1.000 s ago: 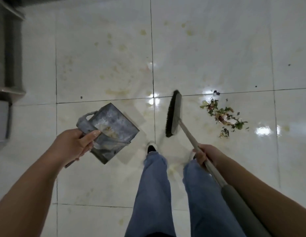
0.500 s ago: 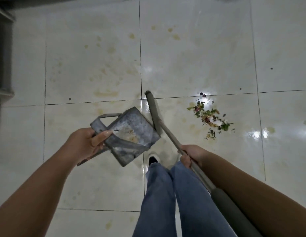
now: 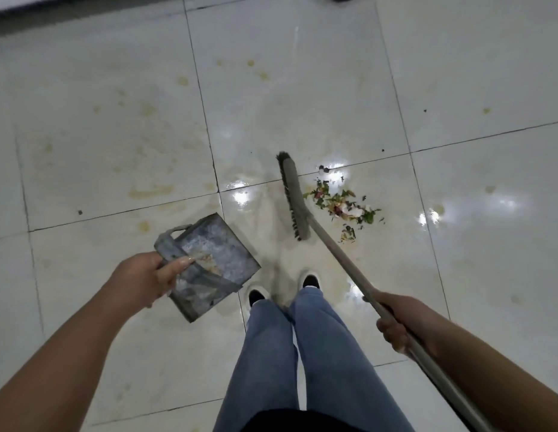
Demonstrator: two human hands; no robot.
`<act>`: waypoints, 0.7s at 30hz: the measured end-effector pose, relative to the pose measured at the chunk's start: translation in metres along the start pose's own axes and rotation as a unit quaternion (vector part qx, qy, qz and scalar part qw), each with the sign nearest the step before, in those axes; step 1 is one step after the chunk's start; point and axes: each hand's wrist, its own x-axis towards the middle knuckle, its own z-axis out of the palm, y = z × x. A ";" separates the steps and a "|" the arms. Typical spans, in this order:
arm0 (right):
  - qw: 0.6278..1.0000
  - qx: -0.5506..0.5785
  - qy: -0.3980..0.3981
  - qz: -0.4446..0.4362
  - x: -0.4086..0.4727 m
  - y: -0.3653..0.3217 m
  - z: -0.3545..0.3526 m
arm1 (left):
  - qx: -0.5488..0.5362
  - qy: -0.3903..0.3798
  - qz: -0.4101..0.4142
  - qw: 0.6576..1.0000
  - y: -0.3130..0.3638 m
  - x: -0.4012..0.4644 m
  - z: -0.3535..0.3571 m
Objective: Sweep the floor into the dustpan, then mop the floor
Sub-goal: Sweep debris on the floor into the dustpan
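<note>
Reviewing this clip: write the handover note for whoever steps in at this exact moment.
Left hand grips the metal dustpan, held beside the left leg; whether it is clear of the floor cannot be told. A little debris already lies in it.
Right hand grips the broom handle; the brush head sits just left of the debris pile.
Done: litter gathered into one pile on the tiled floor.
Left: set the dustpan down by the pile, sweep it in, then mop; yellowish stains remain. No mop in view.
</note>
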 end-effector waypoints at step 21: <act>0.938 0.347 0.001 0.017 0.047 -0.034 -0.090 | 0.227 -0.092 0.147 0.958 0.164 0.072 0.027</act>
